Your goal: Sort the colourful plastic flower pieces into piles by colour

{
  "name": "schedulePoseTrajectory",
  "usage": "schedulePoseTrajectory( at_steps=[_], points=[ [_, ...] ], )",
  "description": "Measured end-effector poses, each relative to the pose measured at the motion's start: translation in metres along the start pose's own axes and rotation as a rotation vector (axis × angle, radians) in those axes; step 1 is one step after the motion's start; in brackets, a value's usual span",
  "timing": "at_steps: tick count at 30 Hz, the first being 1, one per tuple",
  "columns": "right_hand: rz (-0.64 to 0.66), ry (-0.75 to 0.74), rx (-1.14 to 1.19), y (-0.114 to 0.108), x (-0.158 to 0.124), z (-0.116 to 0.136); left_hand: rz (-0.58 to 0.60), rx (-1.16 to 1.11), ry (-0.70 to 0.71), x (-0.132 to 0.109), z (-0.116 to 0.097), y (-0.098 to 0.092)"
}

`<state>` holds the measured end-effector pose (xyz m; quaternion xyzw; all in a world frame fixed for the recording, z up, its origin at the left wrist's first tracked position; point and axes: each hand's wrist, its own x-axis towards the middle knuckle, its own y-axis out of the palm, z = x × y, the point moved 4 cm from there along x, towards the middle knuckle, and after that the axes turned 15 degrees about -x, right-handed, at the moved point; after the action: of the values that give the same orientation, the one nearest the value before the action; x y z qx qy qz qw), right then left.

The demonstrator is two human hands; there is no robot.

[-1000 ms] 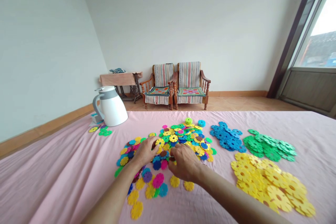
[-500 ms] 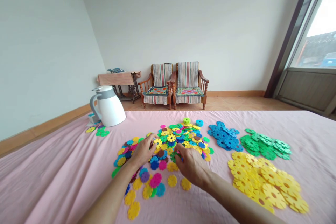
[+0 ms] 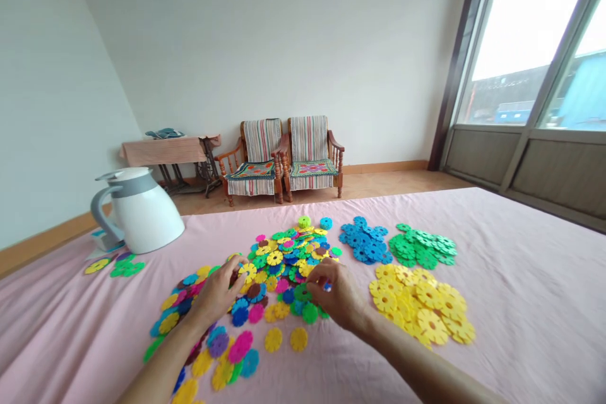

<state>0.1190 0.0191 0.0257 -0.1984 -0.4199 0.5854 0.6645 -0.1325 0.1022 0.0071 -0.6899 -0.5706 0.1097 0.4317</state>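
Note:
A heap of mixed-colour plastic flower discs (image 3: 284, 255) lies on the pink tablecloth (image 3: 521, 278). My left hand (image 3: 218, 293) rests on the heap's left side, fingers curled and touching a yellow disc (image 3: 247, 272). My right hand (image 3: 338, 297) is in a pinch at the heap's near edge, closed on a small blue disc (image 3: 326, 287), just over some green discs (image 3: 303, 303). To the right lie sorted piles: blue discs (image 3: 363, 243), green discs (image 3: 422, 248) and yellow discs (image 3: 421, 303).
A white jug (image 3: 139, 208) stands at the left of the cloth, with a few loose discs (image 3: 116, 265) beside it. Across the room stand two wooden armchairs (image 3: 284, 158), a small table (image 3: 165, 151) and a large window (image 3: 534, 69).
My view has swung to the right, so everything sits further left in the picture. My right hand has gone from lying on the heap to pinching a small blue disc. My left hand stays on the heap.

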Motion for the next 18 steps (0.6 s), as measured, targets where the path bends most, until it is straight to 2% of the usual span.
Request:
schedulePoseTrajectory(
  at_steps=[4, 6, 12, 14, 16, 18],
  points=[
    [0.002, 0.078, -0.042, -0.015, 0.005, -0.029, 0.016, -0.005, -0.010, 0.001, 0.004, 0.000],
    [-0.042, 0.130, -0.093, -0.030, 0.009, -0.051, 0.018, -0.008, -0.010, 0.001, 0.005, 0.000],
    [-0.307, 0.423, -0.324, -0.100, 0.005, -0.143, -0.007, -0.014, -0.019, -0.001, 0.006, 0.000],
    [-0.397, 0.531, -0.383, -0.115, 0.000, -0.169, -0.026, -0.015, -0.011, -0.002, 0.003, 0.000],
    [-0.452, 0.579, -0.408, -0.119, -0.004, -0.185, -0.039, -0.014, -0.004, -0.003, 0.001, 0.000],
    [-0.452, 0.555, -0.405, -0.113, -0.004, -0.190, -0.037, -0.023, 0.006, -0.004, -0.001, 0.001]
  ],
)
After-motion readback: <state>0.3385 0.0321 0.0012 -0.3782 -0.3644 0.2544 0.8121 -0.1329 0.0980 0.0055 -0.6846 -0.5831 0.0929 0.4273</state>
